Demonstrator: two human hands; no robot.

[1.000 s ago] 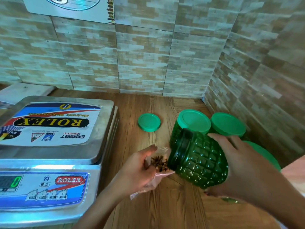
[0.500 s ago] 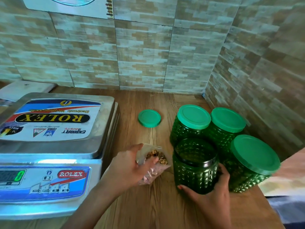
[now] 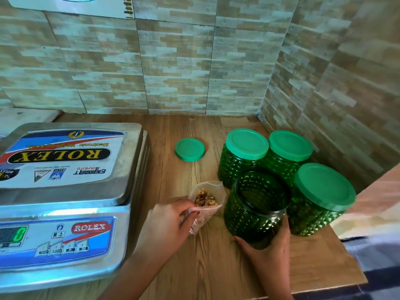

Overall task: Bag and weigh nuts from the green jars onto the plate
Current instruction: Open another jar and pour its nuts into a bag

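A: Status of left hand [image 3: 166, 221]?
B: Pinching plastic bag [image 3: 200, 219] of walnuts [image 3: 204, 199], mouth up against spillage, near weighing scale [image 3: 65, 165].
A: Right hand [image 3: 266, 254]?
B: Wrapped round lidless green jar [image 3: 255, 213], upright on tabletop [image 3: 194, 267], apparently steadying it.

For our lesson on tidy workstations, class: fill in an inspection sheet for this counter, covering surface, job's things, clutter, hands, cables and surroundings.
Surface: wooden counter, wood-grain top.
Job's things: open jar upright, lidless; loose lid lying flat behind it; three lidded jars clustered beside it; bag holding nuts; scale reading 0, nothing on its pan.
Clutter: white slab behind the scale.
Hands: left hand pinches the bag; right hand grips the open jar's base.
Cables: nothing seen.
Surroundings: tiled walls meeting in a corner; patterned cloth at the right edge.
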